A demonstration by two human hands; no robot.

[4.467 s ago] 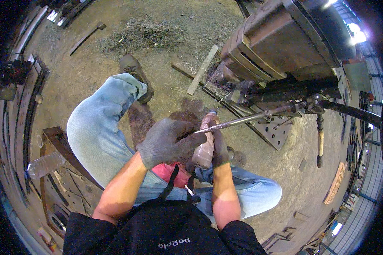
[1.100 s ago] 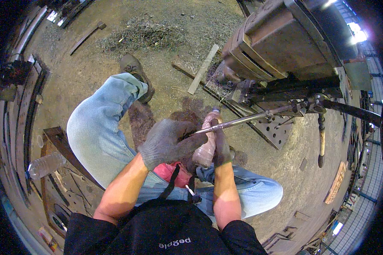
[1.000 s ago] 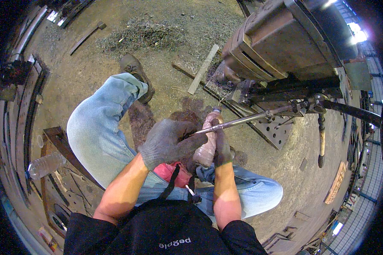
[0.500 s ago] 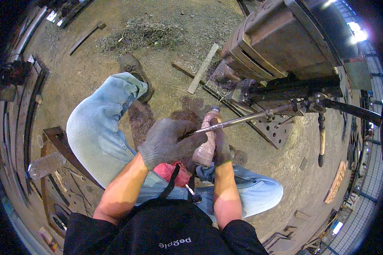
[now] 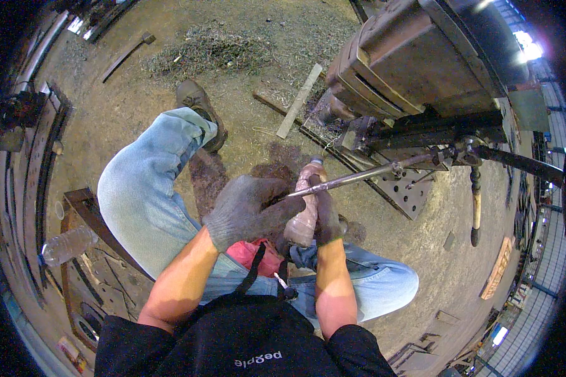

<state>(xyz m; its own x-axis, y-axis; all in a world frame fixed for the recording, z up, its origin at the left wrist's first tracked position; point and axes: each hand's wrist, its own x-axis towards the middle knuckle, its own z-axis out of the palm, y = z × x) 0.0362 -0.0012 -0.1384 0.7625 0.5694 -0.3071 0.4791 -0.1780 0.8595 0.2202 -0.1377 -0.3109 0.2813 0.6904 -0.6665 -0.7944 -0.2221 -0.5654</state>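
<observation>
My right hand (image 5: 328,217), in a dark grey work glove, is closed round a clear plastic bottle (image 5: 304,217) with a pinkish-brown tint. The bottle tilts, its neck pointing away from me. My left hand (image 5: 248,207), gloved the same way, is curled beside the bottle, thumb toward it. Its fingertips are partly hidden, so what they hold does not show. A long metal lever (image 5: 365,178) crosses in front of the bottle and my right fingers. Its free end lies at the gap between my left thumb and forefinger.
The lever joins a large rusty machine (image 5: 409,63) at upper right, above a perforated steel plate (image 5: 393,195). A flat metal strip (image 5: 300,100) and a heap of metal shavings (image 5: 214,50) lie ahead. Another clear bottle (image 5: 69,245) and a steel frame (image 5: 85,210) are at left.
Almost nothing differs. The bottle and my right hand have shifted very slightly; my left hand keeps its place.
</observation>
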